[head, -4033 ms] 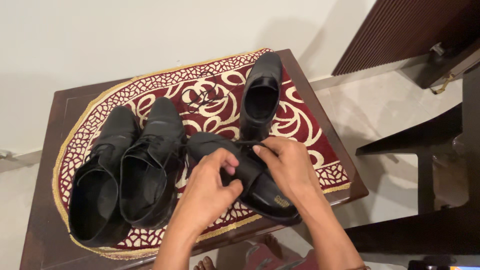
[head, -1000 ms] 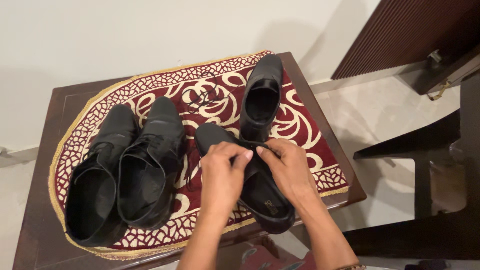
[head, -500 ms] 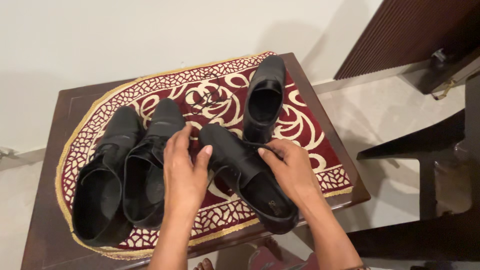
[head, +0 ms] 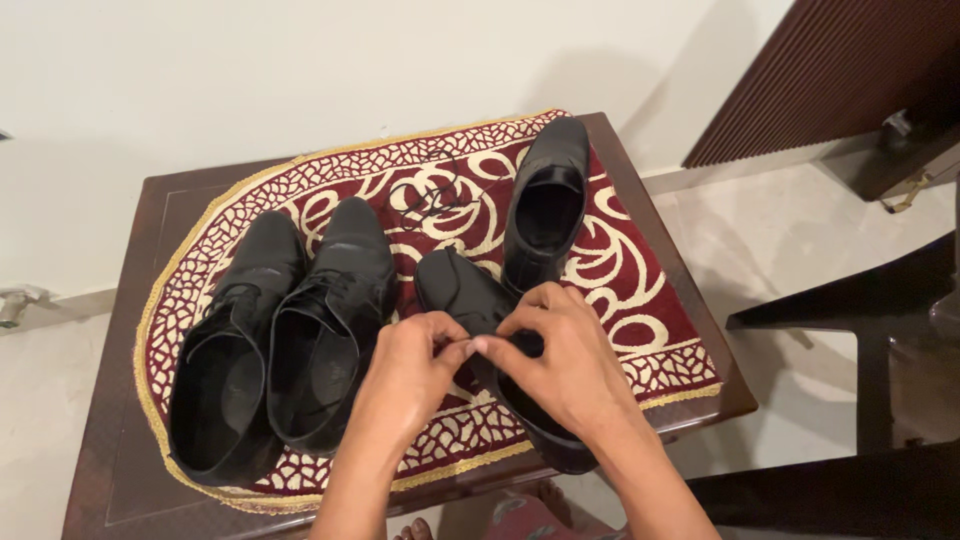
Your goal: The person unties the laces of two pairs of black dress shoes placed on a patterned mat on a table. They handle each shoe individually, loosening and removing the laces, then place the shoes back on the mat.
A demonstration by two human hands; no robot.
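The bench (head: pixel 660 250) is carrying a red and cream mat (head: pixel 620 300), standing against a pale wall, tiled floor beyond. On the mat, a laced pair (head: pixel 285 350) is lying left of the worked shoe (head: pixel 455 285); a fourth shoe (head: pixel 548 210) is touching its far side, loose lace (head: pixel 432 200) beyond. The left hand (head: pixel 410 375) and right hand (head: pixel 555 355) are pinching the lace ends over the shoe's middle, fingertips meeting. Advisable: keeping even tension, shoe staying flat.

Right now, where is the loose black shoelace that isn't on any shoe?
In the head view the loose shoelace lies coiled on the red patterned mat, toward the far edge, just left of the single shoe and beyond the laced pair.
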